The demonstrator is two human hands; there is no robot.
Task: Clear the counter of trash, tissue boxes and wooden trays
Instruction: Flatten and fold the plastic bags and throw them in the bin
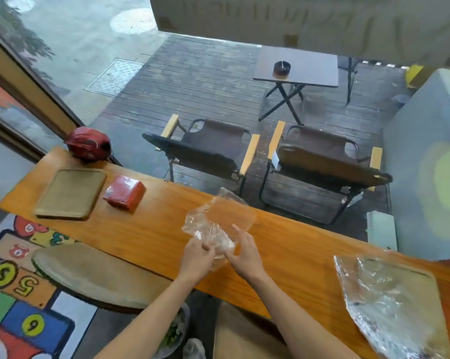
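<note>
— While both hands meet at mid-counter, what do they hold?
— The left hand [196,257] and right hand [244,252] each pinch the near end of a crumpled clear plastic bag [218,218] lying on the wooden counter [146,229]; its long axis runs away from the person, toward the chairs [205,149].
— And the trays?
— One wooden tray [71,194] at far left, bare, beside a red tissue box [124,191]. Another tray [405,307] at right holds crinkled plastic wrap [374,294]

On the counter [146,237]: tray [71,194] far left, tissue box [124,192] just right of it, helmet [88,143] behind both, plastic wrap [218,224] mid-counter, second tray [397,304] under plastic far right. Beyond, two chairs [205,149], then a table [296,66].
</note>
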